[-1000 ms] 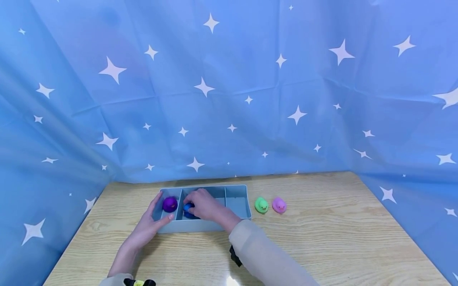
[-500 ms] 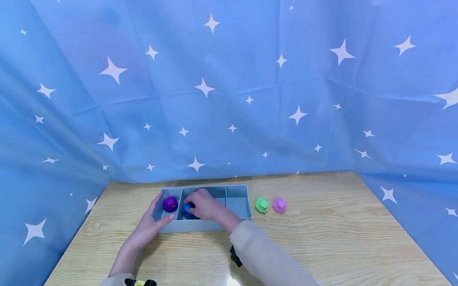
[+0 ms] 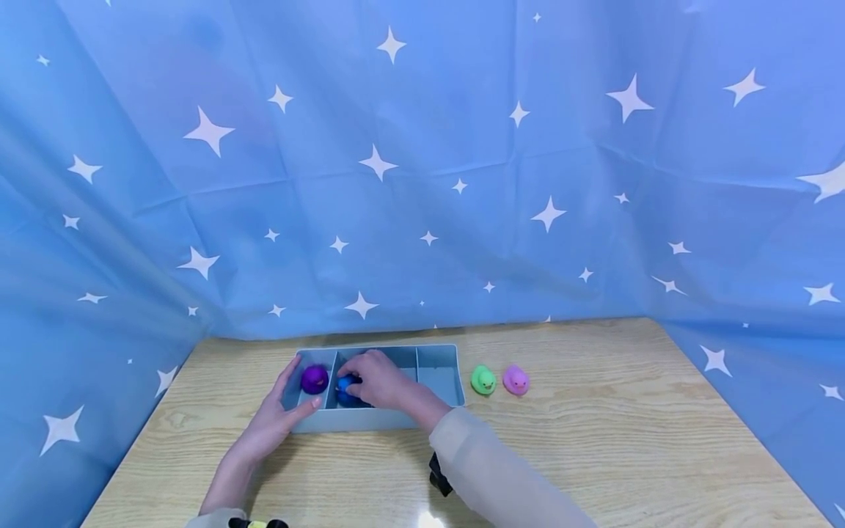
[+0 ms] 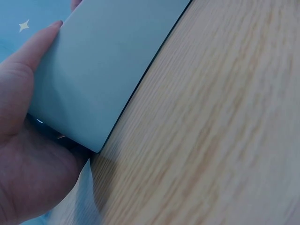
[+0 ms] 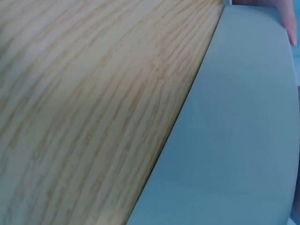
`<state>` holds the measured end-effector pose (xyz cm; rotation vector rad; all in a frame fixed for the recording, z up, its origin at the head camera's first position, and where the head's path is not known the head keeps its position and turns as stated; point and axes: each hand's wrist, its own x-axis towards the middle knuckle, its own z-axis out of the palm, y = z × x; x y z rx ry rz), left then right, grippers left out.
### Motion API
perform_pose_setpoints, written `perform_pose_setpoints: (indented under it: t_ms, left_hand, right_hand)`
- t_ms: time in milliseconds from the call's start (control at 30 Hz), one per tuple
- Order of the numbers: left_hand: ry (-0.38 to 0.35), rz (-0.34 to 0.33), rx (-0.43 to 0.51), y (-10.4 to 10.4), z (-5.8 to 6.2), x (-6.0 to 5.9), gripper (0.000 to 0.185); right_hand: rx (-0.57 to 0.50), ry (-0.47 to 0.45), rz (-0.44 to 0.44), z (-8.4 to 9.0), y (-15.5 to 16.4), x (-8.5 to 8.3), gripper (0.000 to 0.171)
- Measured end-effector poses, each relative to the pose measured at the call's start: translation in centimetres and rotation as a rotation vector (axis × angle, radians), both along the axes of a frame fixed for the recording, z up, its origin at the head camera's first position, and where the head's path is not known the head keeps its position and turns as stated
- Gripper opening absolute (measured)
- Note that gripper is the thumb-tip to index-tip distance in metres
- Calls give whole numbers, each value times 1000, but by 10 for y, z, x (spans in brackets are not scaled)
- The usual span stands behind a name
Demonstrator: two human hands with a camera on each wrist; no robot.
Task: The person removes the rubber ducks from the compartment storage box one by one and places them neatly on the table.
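A grey-blue tray point(image 3: 437, 372) with three compartments lies on the wooden table. A purple duck point(image 3: 315, 378) sits in its left compartment. In the middle compartment my right hand point(image 3: 361, 380) curls its fingers round a blue duck point(image 3: 344, 390), which is partly hidden by them. My left hand point(image 3: 285, 400) braces the tray's near left corner, thumb along the front wall and straight fingers along the left end. The left wrist view shows that hand point(image 4: 23, 140) against the tray wall point(image 4: 108, 70). The right wrist view shows only the tray's outer wall point(image 5: 234, 140) and table.
A green duck point(image 3: 483, 379) and a pink duck point(image 3: 516, 379) stand side by side on the table point(image 3: 627, 440) just right of the tray. Blue star-patterned cloth point(image 3: 422, 183) closes off the back and both sides. The tray's right compartment holds nothing.
Hardly anything differs. My right hand stays on the blue duck in the middle compartment, a touch lower than before. The left hand has not moved.
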<state>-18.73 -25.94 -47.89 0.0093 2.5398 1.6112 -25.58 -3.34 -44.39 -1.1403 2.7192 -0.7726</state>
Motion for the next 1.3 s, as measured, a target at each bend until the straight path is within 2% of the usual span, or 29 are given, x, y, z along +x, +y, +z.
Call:
perform_pose_setpoints:
  t_ms: [367,600,833,1033,1300]
  left_hand:
    - [7,0,-11,1,2,1,98]
    - [-8,1,-32,2,4,2,99]
    - [-2,6,-18,2,2,2,99]
    - [10,-2,-18,5,1,1,99]
    - [-2,2,-17,2,2,2,100]
  right_hand:
    - [-127,-66,2,16,14,4,27]
    - [-259,-139,-42,25,30,14,28]
    - [-334,-149,-69,34,40,21,31]
    - [-427,-195,-73,45,58,32,31]
    - [-449,-184,-68,50,84,38,31]
